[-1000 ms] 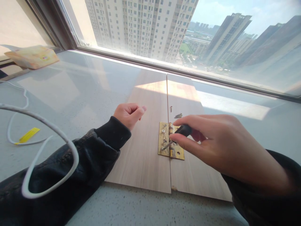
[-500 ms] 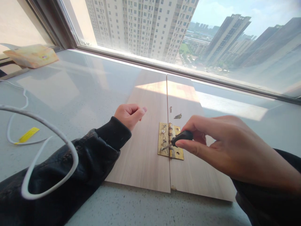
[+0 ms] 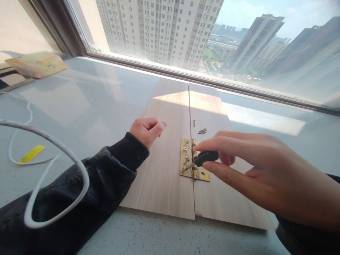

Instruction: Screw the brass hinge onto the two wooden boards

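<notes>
Two light wooden boards (image 3: 162, 170) lie side by side on a grey stone sill, joined by a brass hinge (image 3: 186, 157). My right hand (image 3: 255, 170) holds a small black-handled screwdriver (image 3: 204, 157) between thumb and fingers, its metal tip resting on the hinge's left leaf. My left hand (image 3: 146, 130) is curled into a loose fist on the left board, holding nothing I can see. A few loose screws (image 3: 202, 131) lie on the right board just beyond the hinge.
A white cable (image 3: 53, 156) loops over my left sleeve, and a yellow tag (image 3: 32, 153) lies on the sill at left. A yellowish packet (image 3: 37, 64) sits at the far left corner. A window frame (image 3: 212, 83) runs along the back.
My right hand has shifted slightly right and lower, its fingers spreading more around the screwdriver handle. The left hand has stayed in place.
</notes>
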`<state>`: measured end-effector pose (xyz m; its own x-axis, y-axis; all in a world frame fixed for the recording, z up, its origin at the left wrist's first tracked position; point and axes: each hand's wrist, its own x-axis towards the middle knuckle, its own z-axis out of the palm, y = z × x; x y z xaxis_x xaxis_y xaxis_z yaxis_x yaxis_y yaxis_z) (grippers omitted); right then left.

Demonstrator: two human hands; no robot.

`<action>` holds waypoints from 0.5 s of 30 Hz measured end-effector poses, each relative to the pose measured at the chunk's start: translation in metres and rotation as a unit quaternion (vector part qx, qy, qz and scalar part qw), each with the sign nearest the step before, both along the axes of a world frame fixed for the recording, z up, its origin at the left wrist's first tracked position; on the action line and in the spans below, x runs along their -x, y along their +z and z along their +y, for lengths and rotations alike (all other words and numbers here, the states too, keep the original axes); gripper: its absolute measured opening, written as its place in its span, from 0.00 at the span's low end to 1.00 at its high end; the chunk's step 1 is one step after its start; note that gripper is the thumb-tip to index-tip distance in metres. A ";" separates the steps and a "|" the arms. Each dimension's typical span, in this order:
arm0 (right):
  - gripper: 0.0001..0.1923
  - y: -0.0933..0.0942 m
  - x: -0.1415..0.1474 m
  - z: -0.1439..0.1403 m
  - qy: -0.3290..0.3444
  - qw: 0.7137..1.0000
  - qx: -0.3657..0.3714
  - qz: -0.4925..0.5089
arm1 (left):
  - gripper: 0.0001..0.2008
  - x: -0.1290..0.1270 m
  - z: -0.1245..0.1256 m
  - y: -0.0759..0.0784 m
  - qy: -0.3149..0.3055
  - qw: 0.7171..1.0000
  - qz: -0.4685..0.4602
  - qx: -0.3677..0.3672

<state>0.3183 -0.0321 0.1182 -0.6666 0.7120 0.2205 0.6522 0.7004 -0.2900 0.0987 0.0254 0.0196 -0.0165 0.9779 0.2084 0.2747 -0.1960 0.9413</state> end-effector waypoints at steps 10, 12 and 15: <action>0.24 -0.009 0.010 0.003 -0.040 0.995 -0.092 -0.017 | 0.18 -0.001 0.000 0.001 -0.007 1.000 -0.015 0.004; 0.22 -0.011 0.011 0.005 -0.048 0.994 -0.093 -0.017 | 0.18 0.000 -0.001 0.001 -0.009 1.000 -0.014 0.004; 0.13 -0.012 0.009 0.007 -0.054 0.996 -0.073 0.008 | 0.18 0.000 -0.001 0.001 -0.006 1.000 -0.004 -0.002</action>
